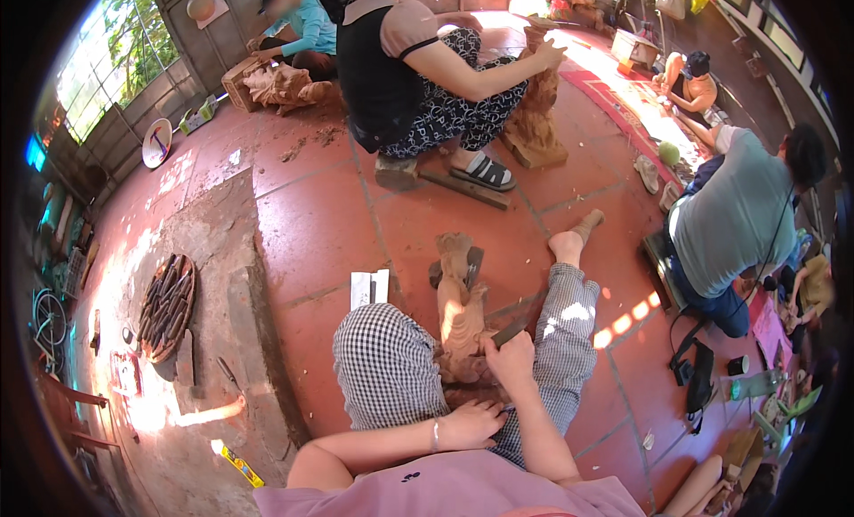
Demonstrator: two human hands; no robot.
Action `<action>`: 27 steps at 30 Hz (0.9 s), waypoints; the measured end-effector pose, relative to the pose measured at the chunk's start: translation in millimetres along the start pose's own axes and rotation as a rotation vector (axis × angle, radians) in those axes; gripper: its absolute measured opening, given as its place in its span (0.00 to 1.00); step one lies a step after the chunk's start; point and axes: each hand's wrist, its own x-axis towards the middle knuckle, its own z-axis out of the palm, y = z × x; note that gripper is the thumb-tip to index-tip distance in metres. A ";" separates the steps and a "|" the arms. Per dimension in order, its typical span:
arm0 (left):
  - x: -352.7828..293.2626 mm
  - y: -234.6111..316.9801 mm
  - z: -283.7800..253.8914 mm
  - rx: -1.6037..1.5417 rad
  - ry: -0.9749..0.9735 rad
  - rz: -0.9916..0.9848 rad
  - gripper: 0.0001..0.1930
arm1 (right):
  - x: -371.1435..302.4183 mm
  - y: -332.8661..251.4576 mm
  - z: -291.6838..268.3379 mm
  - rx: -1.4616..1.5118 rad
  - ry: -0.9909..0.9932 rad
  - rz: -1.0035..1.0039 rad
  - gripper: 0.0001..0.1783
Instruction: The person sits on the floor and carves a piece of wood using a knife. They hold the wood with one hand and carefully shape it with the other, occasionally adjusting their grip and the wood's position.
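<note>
Between my legs lies a carved wooden figure [463, 317], its narrow end pointing away from me and propped on a dark block [434, 274]. My right hand [511, 364] is closed around a dark, flat wooden mallet [513, 328], raised just above the figure's right side. Lower down, at the figure's near end, my left hand [471, 424] has its fingers curled round a thin tool that looks like a chisel; only a short metallic bit shows, and my fingers hide the rest. My checked trouser legs flank the carving.
A round basket of dark-handled tools [166, 308] sits left, near a yellow tube [237, 464]. White paper [369, 288] lies beyond my left knee. Ahead, a seated person [400, 81] holds a larger carving [536, 117]; another person [734, 219] sits right, near a green bottle [754, 385].
</note>
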 end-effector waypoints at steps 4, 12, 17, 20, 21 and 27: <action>-14.1 -8.3 -100.9 0.025 -0.227 0.012 0.20 | 0.9 6.8 -4.3 0.073 -0.081 0.054 0.17; 97.6 -135.2 -219.4 0.285 -0.095 -0.170 0.17 | -6.6 2.7 -2.8 -0.010 0.088 0.093 0.18; 136.4 -221.8 -167.8 0.340 -0.003 -0.240 0.21 | -5.8 8.7 -10.4 0.133 0.097 0.066 0.16; 126.1 -239.6 -156.1 0.355 -0.288 -0.282 0.24 | -12.5 12.5 0.4 0.089 0.168 0.116 0.20; 129.1 -227.5 -161.8 0.363 -0.311 -0.339 0.24 | -11.3 19.8 14.9 0.089 0.179 0.106 0.22; 125.8 -222.0 -145.0 0.267 -0.124 -0.440 0.11 | -10.6 5.0 -1.7 0.202 0.068 -0.049 0.17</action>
